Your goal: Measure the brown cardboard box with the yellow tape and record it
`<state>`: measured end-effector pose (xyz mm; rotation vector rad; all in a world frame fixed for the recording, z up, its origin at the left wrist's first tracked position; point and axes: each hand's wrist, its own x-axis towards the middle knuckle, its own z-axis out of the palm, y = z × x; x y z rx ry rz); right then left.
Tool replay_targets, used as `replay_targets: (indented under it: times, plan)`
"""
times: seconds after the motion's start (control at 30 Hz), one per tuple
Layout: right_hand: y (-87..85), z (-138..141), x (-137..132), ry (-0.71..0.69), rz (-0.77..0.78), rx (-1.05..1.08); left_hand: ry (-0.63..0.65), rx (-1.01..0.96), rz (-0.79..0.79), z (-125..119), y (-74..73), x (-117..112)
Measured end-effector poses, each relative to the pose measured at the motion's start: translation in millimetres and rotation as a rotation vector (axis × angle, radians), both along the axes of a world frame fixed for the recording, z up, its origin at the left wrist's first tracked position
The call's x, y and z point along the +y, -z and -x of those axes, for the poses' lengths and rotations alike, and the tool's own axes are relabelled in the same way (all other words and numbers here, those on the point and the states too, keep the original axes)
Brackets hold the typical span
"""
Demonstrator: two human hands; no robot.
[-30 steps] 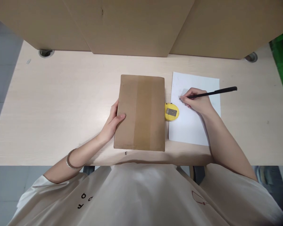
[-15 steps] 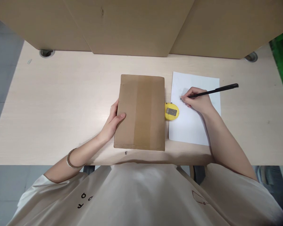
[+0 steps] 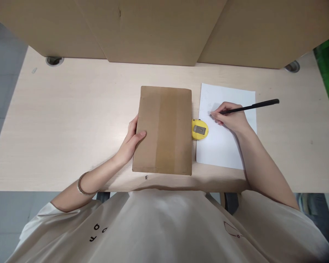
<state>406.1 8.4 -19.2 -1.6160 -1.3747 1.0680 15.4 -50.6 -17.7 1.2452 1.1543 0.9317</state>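
Note:
A brown cardboard box (image 3: 166, 131) with a strip of tape down its top stands in front of me. My left hand (image 3: 133, 140) grips its left side, thumb on the top face and the other fingers along the side, partly hidden. My right hand (image 3: 229, 116) pinches a black pen (image 3: 259, 105), its tip on a white sheet of paper (image 3: 218, 153) that bears small faint writing. Between box and paper lies a yellow tape measure (image 3: 200, 129) with a metal clip, against the box's right side and overlapping the paper's left edge.
Tall cardboard panels (image 3: 153, 33) close off the back of the light wooden table (image 3: 71, 109). Round cable holes sit at the far left (image 3: 54, 61) and far right (image 3: 292, 66). A small dark mark (image 3: 146, 177) shows near the front edge.
The pen's rear end has swung slightly to the right and down, while its tip stays on the paper. The left hand, box and tape measure have kept their places.

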Motion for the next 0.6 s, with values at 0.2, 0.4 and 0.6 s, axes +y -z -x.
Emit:
replay_targets:
  times: [0.2,0.4,0.6]
  plan:
    - [2.6,-0.7,0.3,-0.023,0.000,-0.052,0.001,-0.014,0.008,-0.5,-1.0,-0.2]
    - [1.6,-0.1,1.2,0.006,0.007,-0.080,0.005,-0.009,-0.005,-0.4,-2.0,-0.6]
    - [-1.0,1.2,1.1,0.027,0.019,-0.089,-0.008,-0.006,0.010,-0.3,-2.2,0.3]
